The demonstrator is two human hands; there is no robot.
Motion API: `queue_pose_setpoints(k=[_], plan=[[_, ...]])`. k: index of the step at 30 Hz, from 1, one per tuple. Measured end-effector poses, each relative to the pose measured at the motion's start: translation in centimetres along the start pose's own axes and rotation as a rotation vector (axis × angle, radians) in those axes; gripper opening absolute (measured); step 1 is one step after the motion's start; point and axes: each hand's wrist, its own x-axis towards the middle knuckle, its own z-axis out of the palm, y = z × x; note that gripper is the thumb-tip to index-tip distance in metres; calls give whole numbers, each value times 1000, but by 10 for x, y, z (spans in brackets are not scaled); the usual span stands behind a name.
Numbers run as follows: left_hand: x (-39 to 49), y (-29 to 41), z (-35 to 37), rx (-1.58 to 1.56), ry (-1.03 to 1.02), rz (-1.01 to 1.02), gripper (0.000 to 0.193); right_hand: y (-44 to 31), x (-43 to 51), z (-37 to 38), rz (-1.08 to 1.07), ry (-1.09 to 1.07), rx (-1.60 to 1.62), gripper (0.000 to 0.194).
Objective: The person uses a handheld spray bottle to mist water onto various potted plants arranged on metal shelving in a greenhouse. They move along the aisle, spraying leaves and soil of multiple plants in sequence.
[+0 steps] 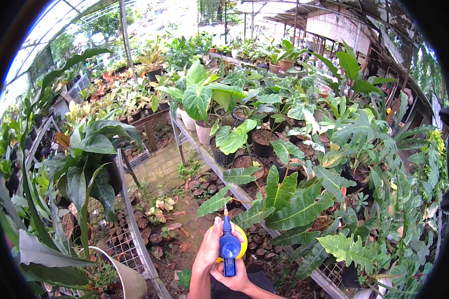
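Observation:
Before me I hold a pump spray bottle with a blue head [230,246], a brass-coloured nozzle and a yellow body. My left hand [208,244] grips its left side near the neck, with fingertips showing on the far side. Around the lower part, by the blue handle, my right hand [235,278] is closed. The nozzle points away from me, close to the tip of a long green leaf [215,202]. Fine mist cannot be made out clearly. Much of the yellow body is hidden beneath the head and my hands. Broad lobed leaves [297,209] spread just right of the sprayer.
A metal-edged bench [224,172] crowded with potted foliage plants runs along my right. At left, a wire-mesh rack [129,224] carries large-leaved plants and a pale pot [129,274]. Small pots and dry leaves litter the soil path [189,224]; paving [159,168] lies beyond.

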Motion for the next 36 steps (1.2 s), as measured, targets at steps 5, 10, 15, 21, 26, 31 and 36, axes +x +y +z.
queue_pose_setpoints(k=[5, 10, 15, 21, 26, 31, 36], plan=[[-7, 5, 6, 11, 52, 19, 63, 9, -1, -1, -14, -14, -19, 26], [-10, 10, 6, 16, 78, 64, 60, 14, 1, 2, -75, 0, -24, 24], [-5, 3, 1, 108, 91, 16, 67, 12, -2, 4, -13, 14, 44, 26], [6, -12, -6, 132, 78, -57, 76, 14, -5, 8, 131, 51, 113, 29], [12, -25, -8, 150, 85, -144, 75, 19, -9, 6, 233, 105, 148, 27], [21, -49, -17, 138, 98, -230, 75, 34, -13, 7, 345, 175, 217, 25], [27, -70, -25, 188, 92, -240, 76, 44, -18, 7, 420, 220, 276, 25]])
